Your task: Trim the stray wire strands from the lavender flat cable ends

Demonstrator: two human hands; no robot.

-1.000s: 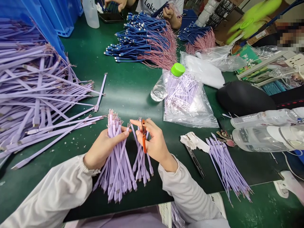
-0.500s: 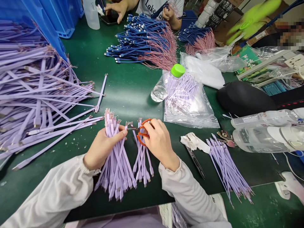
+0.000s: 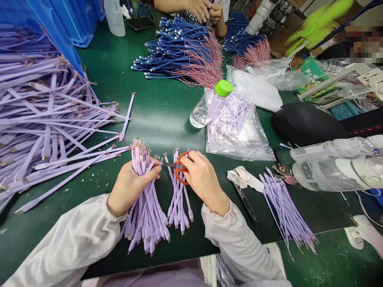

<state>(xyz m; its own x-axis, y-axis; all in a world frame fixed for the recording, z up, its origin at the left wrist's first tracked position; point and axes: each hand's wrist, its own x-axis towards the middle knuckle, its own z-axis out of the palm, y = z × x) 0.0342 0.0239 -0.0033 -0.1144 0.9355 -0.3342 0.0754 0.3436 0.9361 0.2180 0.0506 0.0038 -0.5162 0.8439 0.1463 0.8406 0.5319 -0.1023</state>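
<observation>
My left hand (image 3: 131,187) is shut around a thick bunch of lilac flat cables (image 3: 146,217), their thin stripped wire ends sticking up past my fingers. My right hand (image 3: 203,179) holds small orange-handled scissors (image 3: 179,169) by the loops. Their dark blades (image 3: 167,164) point left, reaching my left hand's fingers. Below the scissors lies a smaller bunch of lilac cables (image 3: 178,205), close to my right hand and apparently not gripped.
A large heap of lilac cables (image 3: 38,119) fills the left side by a blue crate (image 3: 68,20). Blue cables with pink wires (image 3: 182,56) lie ahead, near a co-worker's hands (image 3: 203,10). A plastic bag of lilac cables (image 3: 236,131) and a green-capped bottle (image 3: 206,105) stand right.
Since the oldest frame, the scissors have swung from upright to sideways, blades pointing left at the left-hand bunch. My right hand now wraps the loops. The co-worker's hands have moved.
</observation>
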